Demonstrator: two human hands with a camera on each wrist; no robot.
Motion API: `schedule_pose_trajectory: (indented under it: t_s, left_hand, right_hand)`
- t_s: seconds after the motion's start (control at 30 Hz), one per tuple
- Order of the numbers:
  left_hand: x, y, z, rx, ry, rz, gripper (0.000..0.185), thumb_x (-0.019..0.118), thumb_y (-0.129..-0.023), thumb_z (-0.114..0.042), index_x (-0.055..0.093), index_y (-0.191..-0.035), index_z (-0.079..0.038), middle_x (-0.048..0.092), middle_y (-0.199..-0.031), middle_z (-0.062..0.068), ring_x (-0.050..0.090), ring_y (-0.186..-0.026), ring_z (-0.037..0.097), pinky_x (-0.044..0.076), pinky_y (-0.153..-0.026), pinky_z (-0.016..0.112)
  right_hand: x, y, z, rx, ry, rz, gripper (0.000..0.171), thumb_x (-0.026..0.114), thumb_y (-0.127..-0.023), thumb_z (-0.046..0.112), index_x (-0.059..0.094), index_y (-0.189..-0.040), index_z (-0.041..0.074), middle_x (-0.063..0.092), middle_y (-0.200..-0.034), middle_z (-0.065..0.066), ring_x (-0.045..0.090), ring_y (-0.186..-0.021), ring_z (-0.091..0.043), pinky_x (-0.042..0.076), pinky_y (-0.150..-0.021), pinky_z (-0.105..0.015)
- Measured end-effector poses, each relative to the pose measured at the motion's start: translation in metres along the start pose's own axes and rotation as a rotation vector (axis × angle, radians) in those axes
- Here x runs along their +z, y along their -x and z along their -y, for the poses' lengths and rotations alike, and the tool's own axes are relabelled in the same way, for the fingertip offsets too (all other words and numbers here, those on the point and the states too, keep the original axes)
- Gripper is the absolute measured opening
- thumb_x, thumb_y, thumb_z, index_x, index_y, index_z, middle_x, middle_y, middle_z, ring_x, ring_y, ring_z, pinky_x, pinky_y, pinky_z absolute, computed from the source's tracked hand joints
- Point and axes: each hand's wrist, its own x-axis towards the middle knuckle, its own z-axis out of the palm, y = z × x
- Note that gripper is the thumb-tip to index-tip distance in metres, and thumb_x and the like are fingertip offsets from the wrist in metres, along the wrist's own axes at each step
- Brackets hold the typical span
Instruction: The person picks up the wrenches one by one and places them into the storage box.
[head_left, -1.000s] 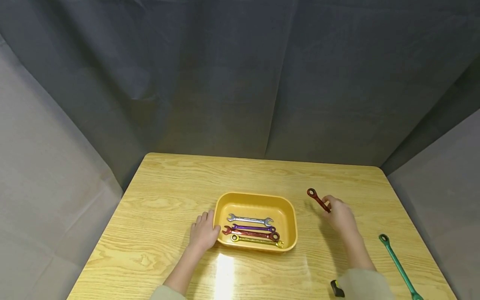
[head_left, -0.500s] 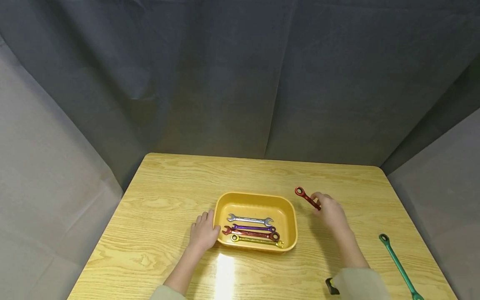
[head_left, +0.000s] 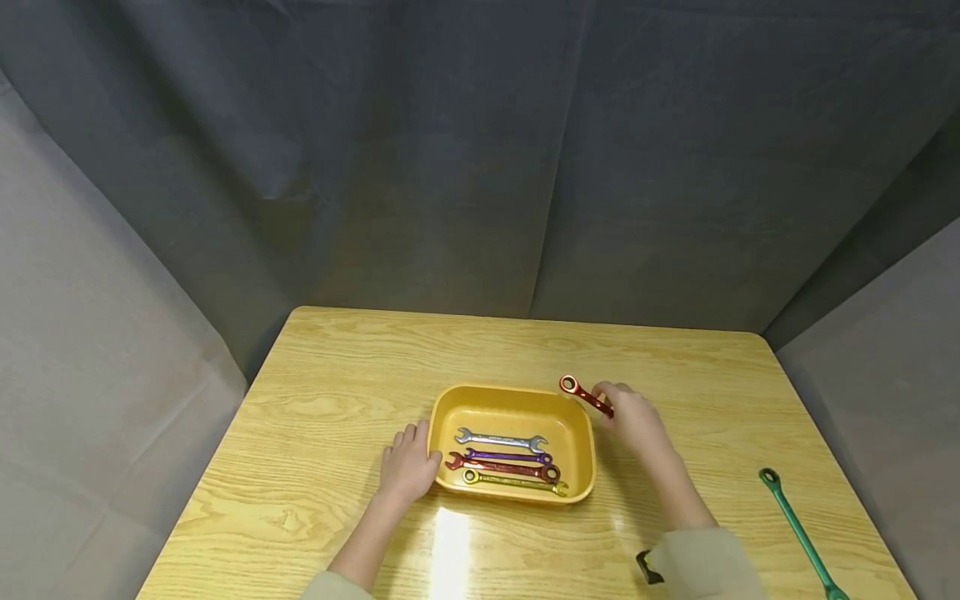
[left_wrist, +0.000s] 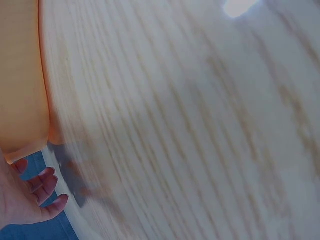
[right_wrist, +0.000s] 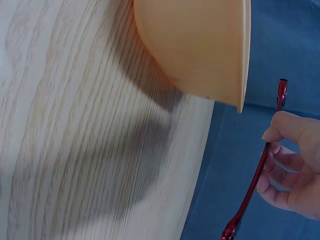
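A yellow plastic tub [head_left: 517,392] sits on the wooden table, holding several wrenches. They are a silver open-end wrench [head_left: 498,439], a purple wrench [head_left: 502,456], a red wrench [head_left: 498,467] and a gold wrench [head_left: 513,481]. At the tub's left side, my left hand [head_left: 407,465] holds the rim, thumb over it and fingers outside; in the left wrist view those fingers [left_wrist: 45,185] are loosely bent. My right hand [head_left: 633,421] pinches another red combination wrench [head_left: 590,401] between thumb and fingers. This wrench is raised, its ring end over the tub's far right corner.
A long green wrench [head_left: 801,529] lies at the table's right side. Near the right sleeve [head_left: 708,562], a black and yellow object [head_left: 648,567] is partly covered. Dark cloth [head_left: 450,167] hangs behind the table [head_left: 337,375], with lighter panels at both sides.
My right hand has moved left with the red wrench, from well right of the tub to its far right corner. The left hand and the tub stay in place.
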Motion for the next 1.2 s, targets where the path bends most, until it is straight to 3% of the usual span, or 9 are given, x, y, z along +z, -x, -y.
schedule_pose_trajectory:
  t_s: [0.37,0.83,1.2]
  left_hand:
    - [-0.002,0.0,0.0,-0.009,0.007,0.015,0.048,0.05,-0.086,-0.028,0.04,-0.129,-0.008,0.049,-0.114,0.013,0.045,-0.102,0.029,0.038,-0.081,0.049]
    - [-0.003,0.001,0.0,-0.015,0.008,0.022,0.049,0.049,-0.087,-0.029,0.039,-0.131,-0.009,0.049,-0.116,0.013,0.045,-0.104,0.029,0.038,-0.083,0.048]
    - [-0.002,0.0,0.001,-0.005,0.001,0.017,0.047,0.049,-0.087,-0.029,0.04,-0.129,-0.009,0.049,-0.115,0.012,0.044,-0.102,0.028,0.038,-0.081,0.048]
  right_hand:
    - [0.014,-0.007,0.02,-0.033,0.008,0.052,0.032,0.07,-0.07,-0.001,0.061,-0.1,0.006,0.061,-0.089,-0.013,0.058,-0.072,-0.023,0.049,-0.062,-0.039]
    - [0.027,-0.015,0.04,-0.107,0.035,0.036,0.035,0.073,-0.068,-0.002,0.064,-0.1,0.008,0.062,-0.091,-0.011,0.061,-0.078,-0.026,0.051,-0.066,-0.039]
    - [0.032,-0.02,0.055,-0.146,0.071,0.073,0.036,0.072,-0.069,-0.002,0.064,-0.103,0.009,0.063,-0.092,-0.009,0.061,-0.081,-0.027,0.051,-0.066,-0.038]
